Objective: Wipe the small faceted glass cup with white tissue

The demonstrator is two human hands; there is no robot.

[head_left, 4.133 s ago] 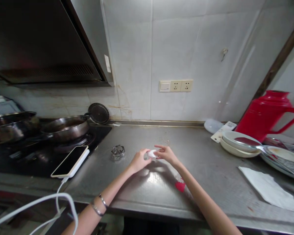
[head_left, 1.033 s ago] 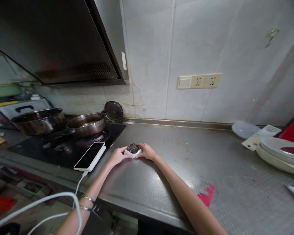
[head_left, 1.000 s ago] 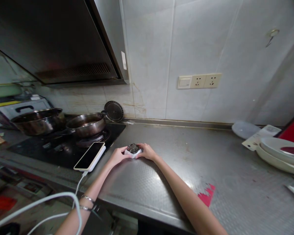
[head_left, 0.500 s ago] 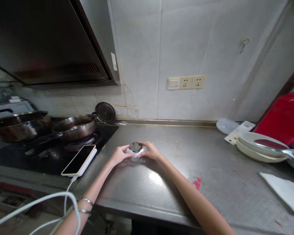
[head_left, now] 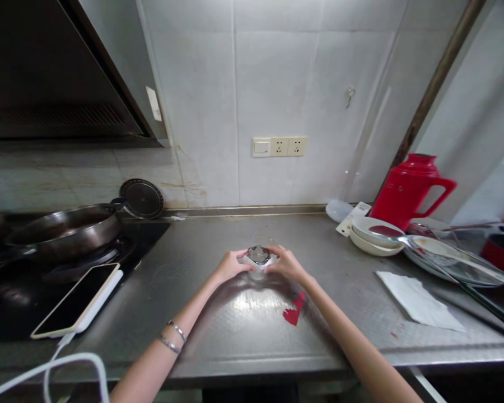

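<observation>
Both my hands hold a small round object between them, low over the steel counter or resting on it; I cannot tell which. Its top is greyish and shiny with a dark rim, and its sides look white; its exact kind is unclear. My left hand grips the left side with thumb and fingers. From the right, my right hand pinches the opposite side. Two silver bangles circle my left wrist. Just in front of the hands, a red patch marks the counter.
A phone with a white cable lies at the hob's edge, near a steel pan. On the right stand a red thermos jug, stacked bowls, a plate with utensils and a white paper sheet.
My hands have moved right along the counter with the small round object between them, closer to the red patch. My view has turned right, bringing more of the thermos jug and dishes into sight.
</observation>
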